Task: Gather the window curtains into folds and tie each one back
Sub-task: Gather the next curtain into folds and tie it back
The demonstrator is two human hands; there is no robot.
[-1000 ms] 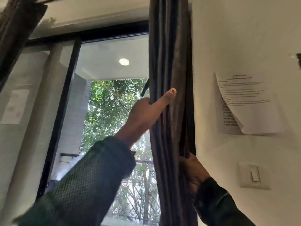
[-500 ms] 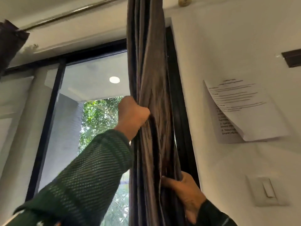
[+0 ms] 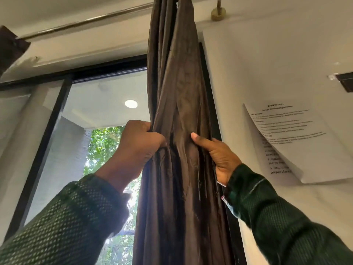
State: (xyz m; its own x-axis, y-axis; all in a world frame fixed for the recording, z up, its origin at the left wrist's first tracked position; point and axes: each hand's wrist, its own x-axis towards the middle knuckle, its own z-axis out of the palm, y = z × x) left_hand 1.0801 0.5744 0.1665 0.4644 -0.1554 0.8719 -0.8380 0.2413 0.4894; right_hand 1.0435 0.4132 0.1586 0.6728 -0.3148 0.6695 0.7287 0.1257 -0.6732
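Note:
A brown curtain [image 3: 181, 88] hangs bunched into folds from a metal rod [image 3: 86, 23] at the right side of the window. My left hand [image 3: 139, 146] grips the folds on the curtain's left edge, fingers curled into the cloth. My right hand [image 3: 219, 155] holds the right edge at about the same height, thumb pressed on the front, fingers hidden behind the cloth. A corner of a second brown curtain [image 3: 11, 48] shows at the far left.
The black window frame [image 3: 47, 131] stands to the left, with trees outside. A white wall on the right carries loose printed sheets [image 3: 298, 142] and a rod bracket [image 3: 218, 13]. A dark fitting [image 3: 345, 81] sits at the right edge.
The view has tilted upward. My right hand has risen along the curtain's right edge to the level of my left hand. My left hand went from pointing a finger to gripping the folds.

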